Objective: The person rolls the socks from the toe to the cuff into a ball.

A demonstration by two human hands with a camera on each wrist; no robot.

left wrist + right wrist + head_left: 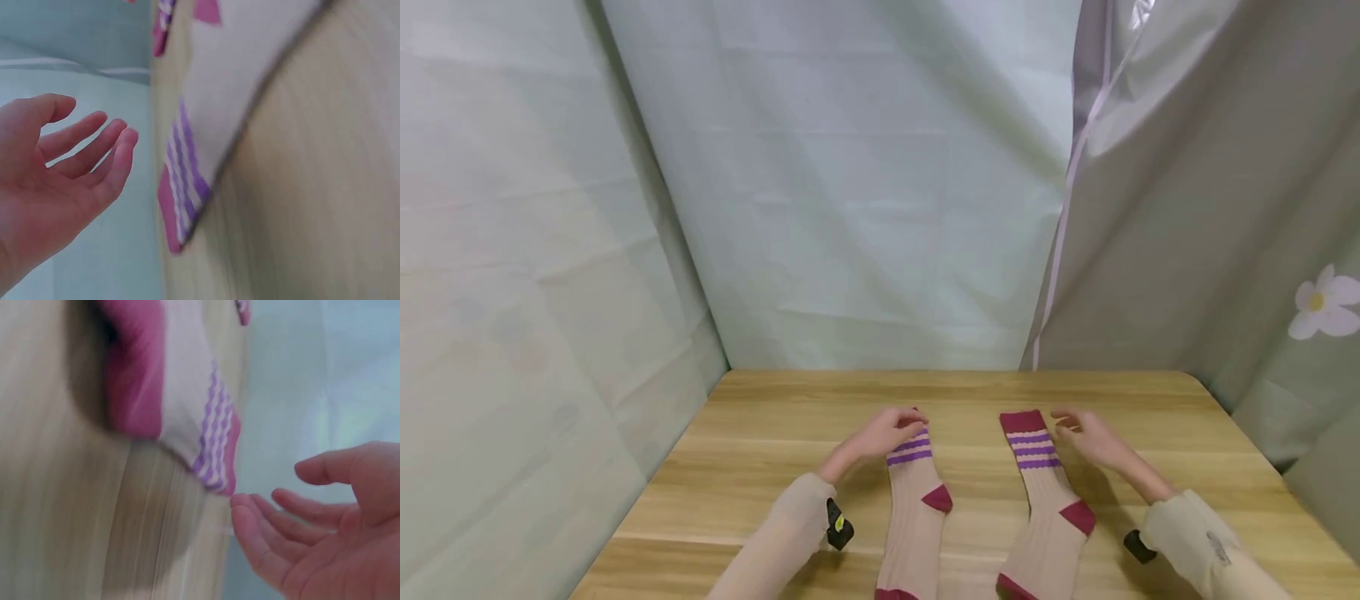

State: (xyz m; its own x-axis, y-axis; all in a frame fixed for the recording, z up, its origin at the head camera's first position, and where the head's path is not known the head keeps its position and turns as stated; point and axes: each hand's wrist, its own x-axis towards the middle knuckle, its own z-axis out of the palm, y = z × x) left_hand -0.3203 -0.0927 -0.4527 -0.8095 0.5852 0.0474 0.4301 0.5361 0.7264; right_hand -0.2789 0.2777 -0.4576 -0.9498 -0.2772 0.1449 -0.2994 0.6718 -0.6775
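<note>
Left sock: flat on the wooden worktop, cuff pointing away.
Right sock: parallel, just beside it.
Left hand: fingers relaxed, empty, over its sock's cuff.
Right hand: fingers loose, empty, beside its sock's cuff.
Handling: light, limp knit; probably best pinched at the striped cuff.

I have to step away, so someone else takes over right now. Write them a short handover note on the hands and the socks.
Left hand: open, holding nothing, at the cuff of the left sock.
Right hand: open, holding nothing, beside the cuff of the right sock.
Both socks lie flat and apart on the wooden table, cuffs pointing away.
Done: socks laid out side by side.
Left: probably pairing or folding them; neither is gripped yet.
</note>
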